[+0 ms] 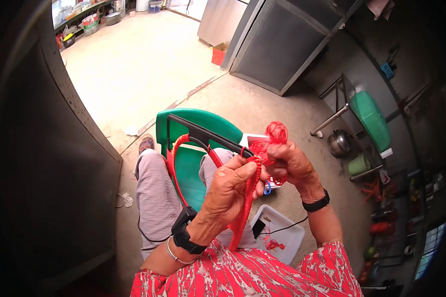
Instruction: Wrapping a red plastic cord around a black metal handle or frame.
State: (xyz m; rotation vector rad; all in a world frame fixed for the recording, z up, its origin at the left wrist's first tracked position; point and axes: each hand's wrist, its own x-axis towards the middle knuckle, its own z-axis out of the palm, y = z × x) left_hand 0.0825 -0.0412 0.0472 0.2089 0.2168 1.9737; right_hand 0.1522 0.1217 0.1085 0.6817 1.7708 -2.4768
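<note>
A black frame (210, 137) with long bars and a curved loop lies across my lap, partly wrapped in red cord. My left hand (230, 185) is closed around its near right end, thumb pressed on a tightly coiled red wrapping (248, 210) that runs down toward my shirt. Close beside it, my right hand (290, 163) is closed on a loose bundle of red cord (276, 132), which sticks out above the fingers. Which strand joins the bundle to the frame is hard to make out. Something small and blue (267, 187) shows below the hands.
Before my knees stands a green plastic chair (198, 116). A white tray (292, 242) at my right holds red cord scraps and a dark flat object. Further right are a green stool top (370, 119) and a metal pot (339, 142). Dark panels stand left and ahead.
</note>
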